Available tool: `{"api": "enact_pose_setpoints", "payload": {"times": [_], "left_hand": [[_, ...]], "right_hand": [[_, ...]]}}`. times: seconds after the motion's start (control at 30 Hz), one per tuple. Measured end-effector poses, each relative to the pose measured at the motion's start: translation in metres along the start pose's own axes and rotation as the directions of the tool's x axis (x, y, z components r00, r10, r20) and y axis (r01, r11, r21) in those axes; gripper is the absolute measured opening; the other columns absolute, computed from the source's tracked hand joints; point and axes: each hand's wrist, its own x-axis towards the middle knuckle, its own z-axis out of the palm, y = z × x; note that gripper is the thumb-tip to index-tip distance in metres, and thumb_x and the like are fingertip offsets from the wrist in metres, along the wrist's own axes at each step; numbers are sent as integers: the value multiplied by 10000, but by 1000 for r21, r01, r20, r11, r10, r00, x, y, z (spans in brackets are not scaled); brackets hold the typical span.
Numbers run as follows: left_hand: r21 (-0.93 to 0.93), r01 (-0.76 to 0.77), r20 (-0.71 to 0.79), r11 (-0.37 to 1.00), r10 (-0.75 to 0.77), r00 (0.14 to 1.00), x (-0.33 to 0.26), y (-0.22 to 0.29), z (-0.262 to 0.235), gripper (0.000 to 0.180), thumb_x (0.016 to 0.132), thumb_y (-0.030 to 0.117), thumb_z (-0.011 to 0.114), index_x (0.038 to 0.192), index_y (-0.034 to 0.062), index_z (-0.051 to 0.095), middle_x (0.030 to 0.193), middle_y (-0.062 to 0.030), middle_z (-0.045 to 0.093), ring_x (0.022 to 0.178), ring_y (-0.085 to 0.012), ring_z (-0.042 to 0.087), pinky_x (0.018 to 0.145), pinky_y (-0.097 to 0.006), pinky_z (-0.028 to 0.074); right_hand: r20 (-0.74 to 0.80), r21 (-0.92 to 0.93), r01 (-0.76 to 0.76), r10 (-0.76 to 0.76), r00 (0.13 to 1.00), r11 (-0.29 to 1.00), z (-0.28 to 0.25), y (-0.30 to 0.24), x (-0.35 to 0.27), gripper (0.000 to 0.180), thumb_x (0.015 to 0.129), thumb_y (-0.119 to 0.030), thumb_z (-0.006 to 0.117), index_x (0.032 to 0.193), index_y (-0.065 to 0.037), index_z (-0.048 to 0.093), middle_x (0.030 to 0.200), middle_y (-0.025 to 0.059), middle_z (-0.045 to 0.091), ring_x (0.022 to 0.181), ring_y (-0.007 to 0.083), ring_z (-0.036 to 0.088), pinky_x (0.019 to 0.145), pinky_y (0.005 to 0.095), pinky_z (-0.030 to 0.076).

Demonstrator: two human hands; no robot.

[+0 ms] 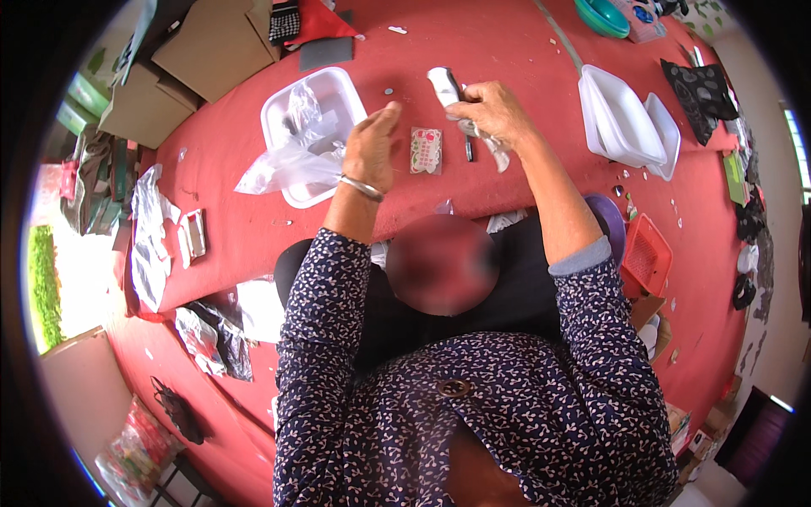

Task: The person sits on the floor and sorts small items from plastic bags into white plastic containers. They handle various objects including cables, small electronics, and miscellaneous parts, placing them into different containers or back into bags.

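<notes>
Held in my right hand [498, 111] is a small white-and-black object [441, 84] with a rounded end; its kind is not clear. A crumpled whitish piece [497, 154], like cloth or thin plastic, hangs below the same hand. My left hand [370, 152], a bangle at its wrist, is raised with fingers stretched out and nothing visible in it. On the red surface between the hands lies a small flat packet [426, 151] with a red and green print. A dark pen-like stick [469, 149] lies to its right. Left of my left hand, a white tub [358, 100] contains clear plastic bags [306, 114].
Nested white tubs [596, 127] stand at the right, with a red basket [649, 253] and a purple basin [610, 221] nearer me. Cardboard boxes [215, 51] stand at the far left. Plastic sheeting [150, 237] lies along the left edge. A green bowl [604, 19] sits far right.
</notes>
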Motion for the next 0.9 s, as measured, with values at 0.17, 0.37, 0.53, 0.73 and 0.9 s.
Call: {"api": "enact_pose_setpoints", "payload": {"times": [0.17, 0.37, 0.53, 0.73, 0.9], "left_hand": [[-67, 11, 9, 998, -10, 1000, 6, 3, -14, 184, 817, 145, 500, 942, 19, 553, 941, -54, 564, 843, -145, 498, 730, -280, 387], [-78, 23, 63, 997, -18, 998, 11, -4, -14, 149, 822, 109, 477, 900, 4, 547, 891, -71, 568, 795, -160, 524, 699, -267, 421], [-88, 60, 55, 994, -55, 997, 9, -1, -15, 143, 821, 100, 466, 894, 5, 544, 891, -73, 566, 793, -161, 525, 705, -266, 425], [-200, -37, -46, 979, 29, 999, 14, 13, -26, 142, 816, 73, 452, 903, -2, 536, 909, -71, 542, 783, -150, 506, 720, -261, 426], [-213, -126, -145, 969, 97, 985, 5, 22, -27, 124, 791, 30, 431, 847, 1, 538, 848, -59, 546, 743, -124, 502, 684, -249, 424]], "right_hand": [[-151, -591, -347, 323, 934, 729, -8, 65, 22, 244, 662, -248, 548, 716, -27, 638, 666, 156, 613, 658, 287, 611, 614, 393, 476], [-296, -421, -502, 409, 863, 755, 27, 171, 25, 249, 665, -305, 563, 701, -73, 648, 689, 122, 622, 751, 240, 613, 659, 360, 466], [-191, -367, -584, 556, 809, 724, 37, 182, 25, 237, 709, -287, 545, 803, -98, 651, 831, 119, 625, 829, 257, 599, 703, 373, 467], [-419, -543, -502, 300, 857, 673, 48, 145, 30, 241, 771, -267, 478, 734, -84, 631, 688, 106, 620, 713, 237, 613, 649, 372, 470], [-173, -446, -297, 245, 954, 844, 87, 111, 47, 234, 724, -232, 533, 828, -37, 611, 865, 178, 607, 836, 335, 584, 745, 414, 461]]}}
